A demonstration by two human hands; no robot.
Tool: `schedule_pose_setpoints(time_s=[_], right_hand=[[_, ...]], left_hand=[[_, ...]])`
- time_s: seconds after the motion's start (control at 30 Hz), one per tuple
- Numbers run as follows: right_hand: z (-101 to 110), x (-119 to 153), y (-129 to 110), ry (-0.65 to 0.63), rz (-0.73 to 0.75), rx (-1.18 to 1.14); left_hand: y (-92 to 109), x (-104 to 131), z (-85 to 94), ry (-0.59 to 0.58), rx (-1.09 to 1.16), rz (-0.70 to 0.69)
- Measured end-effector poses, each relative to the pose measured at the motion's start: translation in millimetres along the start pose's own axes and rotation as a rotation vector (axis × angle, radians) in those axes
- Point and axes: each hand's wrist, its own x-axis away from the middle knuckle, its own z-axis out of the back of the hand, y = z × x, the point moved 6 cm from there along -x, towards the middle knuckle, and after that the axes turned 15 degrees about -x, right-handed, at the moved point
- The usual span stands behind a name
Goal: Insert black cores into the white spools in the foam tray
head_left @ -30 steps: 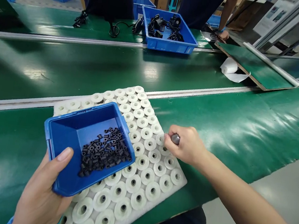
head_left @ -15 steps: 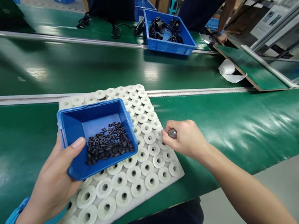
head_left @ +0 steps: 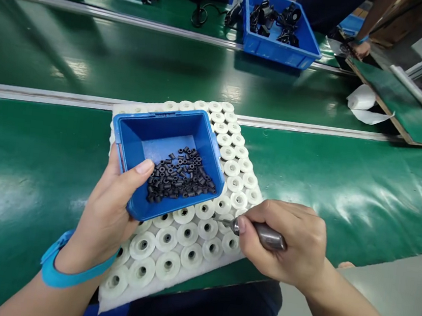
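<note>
Our left hand [head_left: 108,207] gripped the blue bin [head_left: 164,147] by its left side, holding it over the white discs [head_left: 235,183], black tubes [head_left: 181,177] heaped inside. Our right hand [head_left: 297,238] clasped the dark-handled tool [head_left: 270,237], its thin tip among the discs, though we couldn't tell whether it touched one.

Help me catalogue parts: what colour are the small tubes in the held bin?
The small tubes are black, clearest in the head view.
</note>
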Motion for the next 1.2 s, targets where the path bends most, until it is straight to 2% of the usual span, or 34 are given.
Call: schedule_pose_setpoints(time_s=[0.3,0.47,0.57,0.67,0.77,0.9,1.2], right_hand=[[-7,-4,1,-0.061,0.035,0.072],[-9,4,3,-0.06,0.034,0.065],[-7,26,8,0.002,-0.013,0.029],[-3,57,22,0.08,-0.132,-0.006],[-4,84,33,0.103,-0.221,-0.01],[-10,102,32,0.129,-0.188,0.009],[-22,116,28,0.358,-0.094,0.013]], left_hand=[[-9,-7,13.6,-0.097,-0.011,-0.039],[-16,-7,16.8,-0.096,0.042,0.013],[-20,-8,19.4,-0.087,0.097,0.046],[-22,-11,20.6,-0.091,0.143,0.059],[-21,-13,19.7,-0.094,0.168,0.059],[-22,-15,19.5,-0.077,0.162,0.072],[-21,-9,20.0,-0.08,0.125,0.062]])
